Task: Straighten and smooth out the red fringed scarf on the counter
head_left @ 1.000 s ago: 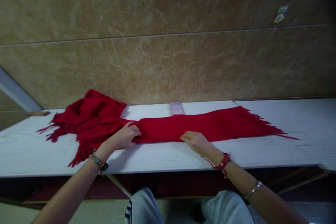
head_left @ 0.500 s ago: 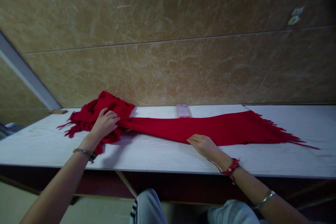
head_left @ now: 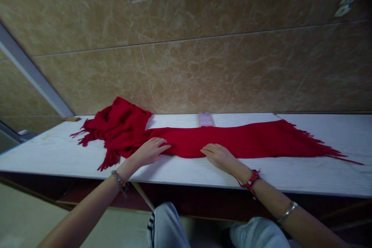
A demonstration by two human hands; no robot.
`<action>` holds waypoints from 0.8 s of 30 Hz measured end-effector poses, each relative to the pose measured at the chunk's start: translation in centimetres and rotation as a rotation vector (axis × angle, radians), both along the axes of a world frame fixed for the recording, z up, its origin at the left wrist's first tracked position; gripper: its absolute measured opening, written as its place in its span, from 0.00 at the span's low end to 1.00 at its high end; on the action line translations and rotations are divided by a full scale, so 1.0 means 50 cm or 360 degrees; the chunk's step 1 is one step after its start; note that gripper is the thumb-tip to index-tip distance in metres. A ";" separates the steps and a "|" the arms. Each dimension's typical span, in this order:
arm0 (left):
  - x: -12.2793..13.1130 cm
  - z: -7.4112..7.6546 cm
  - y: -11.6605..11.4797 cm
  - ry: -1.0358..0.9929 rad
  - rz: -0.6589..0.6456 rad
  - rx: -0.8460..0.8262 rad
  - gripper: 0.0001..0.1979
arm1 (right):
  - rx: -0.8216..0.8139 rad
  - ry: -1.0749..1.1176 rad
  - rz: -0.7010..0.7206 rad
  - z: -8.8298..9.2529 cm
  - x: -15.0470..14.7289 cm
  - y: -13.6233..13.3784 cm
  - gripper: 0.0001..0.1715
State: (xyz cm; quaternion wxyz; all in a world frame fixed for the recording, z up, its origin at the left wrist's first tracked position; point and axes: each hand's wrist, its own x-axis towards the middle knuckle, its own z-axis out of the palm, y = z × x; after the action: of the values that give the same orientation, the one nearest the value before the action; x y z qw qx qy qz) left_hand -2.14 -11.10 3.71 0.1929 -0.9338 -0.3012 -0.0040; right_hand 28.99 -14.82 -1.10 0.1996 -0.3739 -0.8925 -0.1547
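A red fringed scarf (head_left: 247,141) lies lengthwise along the white tabletop. Its right part is spread in a long flat strip, ending in tassels, while the left part is a crumpled heap (head_left: 122,124) with fringe hanging out. My left hand (head_left: 149,151) rests where the heap meets the strip, thumb and fingers apart, touching the cloth. At the strip's front edge, near its middle, my right hand (head_left: 219,157) has its fingers closed on the scarf; the fingertips are partly hidden.
Behind the scarf, a small pale packet (head_left: 205,119), blurred out, lies against the tiled wall (head_left: 221,73). The white table (head_left: 180,174) has its front edge just above my knees. A small brown piece (head_left: 71,119) sits at the back left corner. A socket (head_left: 345,6) is on the wall.
My left hand has let go of the bunched part and moved right and toward me. The scarf's narrow twisted section now lies wider and flatter. My right hand has shifted slightly left.
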 end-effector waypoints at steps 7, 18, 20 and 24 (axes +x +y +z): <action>0.078 -0.051 0.013 -0.0124 -0.0053 -0.0062 0.13 | -0.0112 -0.0118 0.0061 0.000 -0.064 0.023 0.09; 0.113 -0.084 0.023 -0.0392 -0.0235 0.0076 0.08 | -0.0069 0.0221 -0.0002 -0.013 -0.073 0.032 0.07; 0.110 -0.082 0.035 -0.0411 -0.0261 0.0079 0.09 | -0.0068 0.0251 0.0004 -0.016 -0.079 0.036 0.07; 0.102 -0.082 0.053 -0.0411 -0.0283 0.0012 0.08 | -0.0082 0.0167 -0.0007 -0.013 -0.086 0.040 0.07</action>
State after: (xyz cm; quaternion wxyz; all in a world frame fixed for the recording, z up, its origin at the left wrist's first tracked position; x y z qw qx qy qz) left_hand 2.97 -8.45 -0.38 0.1549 -0.9478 -0.2395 -0.1424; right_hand 24.67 -12.81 -1.75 0.2360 -0.3883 -0.8837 -0.1123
